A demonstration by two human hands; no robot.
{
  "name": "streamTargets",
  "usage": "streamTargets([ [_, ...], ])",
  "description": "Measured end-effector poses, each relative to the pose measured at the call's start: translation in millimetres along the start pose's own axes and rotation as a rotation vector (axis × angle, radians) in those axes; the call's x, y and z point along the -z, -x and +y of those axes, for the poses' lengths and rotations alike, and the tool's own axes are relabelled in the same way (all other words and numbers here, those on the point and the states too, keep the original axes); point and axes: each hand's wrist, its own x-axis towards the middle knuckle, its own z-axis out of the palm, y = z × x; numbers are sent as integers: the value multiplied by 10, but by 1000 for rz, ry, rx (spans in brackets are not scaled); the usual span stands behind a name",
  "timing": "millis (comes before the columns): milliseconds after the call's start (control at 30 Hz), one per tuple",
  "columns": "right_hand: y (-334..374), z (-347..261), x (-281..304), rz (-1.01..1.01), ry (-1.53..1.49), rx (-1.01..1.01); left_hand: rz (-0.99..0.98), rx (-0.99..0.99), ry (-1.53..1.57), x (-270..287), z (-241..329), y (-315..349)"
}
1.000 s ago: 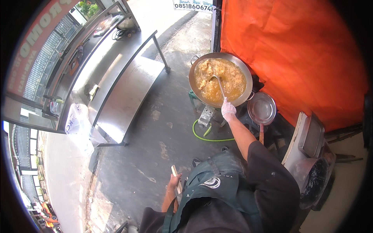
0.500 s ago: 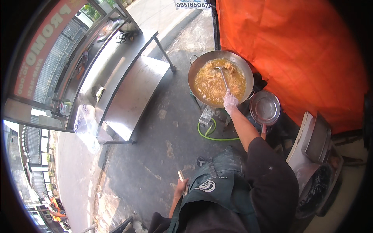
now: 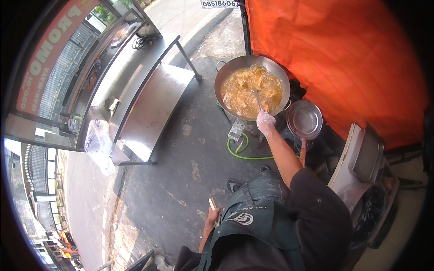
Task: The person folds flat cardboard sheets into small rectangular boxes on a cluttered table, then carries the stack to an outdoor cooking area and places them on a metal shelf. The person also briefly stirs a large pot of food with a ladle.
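Observation:
My right hand (image 3: 266, 121), in a clear glove, is closed around the handle of a metal spatula (image 3: 259, 101). The spatula's head is sunk in a wide steel wok (image 3: 220, 92), where golden, battered pieces (image 3: 267, 82) fry in bubbling oil. Low at my left side, my left hand (image 3: 212, 217) grips a pale wooden stick (image 3: 212, 204); its lower part is hidden by the hand and apron. To the right of the wok lies a round metal strainer (image 3: 305, 119) with a wooden handle, close to my right forearm.
A gas burner (image 3: 237, 129) with a green hose (image 3: 253, 157) sits under the wok. An orange tarp (image 3: 339, 67) hangs behind it at the right. A steel stall counter (image 3: 156, 108) stands left. Pale tubs and a tray (image 3: 367, 156) are stacked at my right.
My right hand has drawn the spatula slightly nearer, and its head has gone from resting above the frying pieces to under the oil. The left hand keeps its hold on the stick.

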Motion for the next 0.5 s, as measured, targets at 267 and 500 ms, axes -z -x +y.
streamTargets([
  [267,445,-124,850,-216,112,-30,7,4,32,38,-2,-117],
  [500,561,-35,982,-331,200,19,-10,13,24,23,169,94],
])
